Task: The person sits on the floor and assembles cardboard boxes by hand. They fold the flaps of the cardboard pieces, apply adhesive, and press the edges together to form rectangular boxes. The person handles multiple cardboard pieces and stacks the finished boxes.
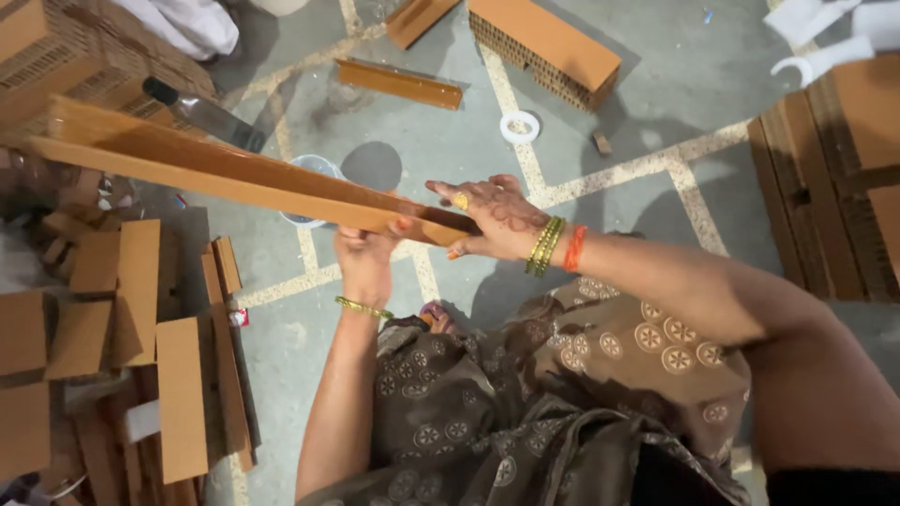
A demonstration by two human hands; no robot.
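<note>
Patterned brown cloth [553, 394] over the knees sits closest to the lens, soft and creased. Far left, a heap of cut card pieces [112, 337], flat rectangles with matt faces, some stacked, some fanned on the floor [656, 103]. Above them a long strip [234, 169] of brown honeycomb board, stiff, straight-edged, runs from upper left down to the hands. Left hand [367, 255], fingers clenched round the strip's near end from below. Right hand [492, 217] just beside it, fingers curled on the strip's tip, palm laid along the top. Risk, as I judge it: both grips sit at one end, so the long free end could sag, swing into the blade tool [202, 114] behind it, or crease at the grip. Beyond, a clear tub [314, 171], a white tape ring [519, 126], a ribbed block [548, 47]; right, stacked boards [834, 178].
</note>
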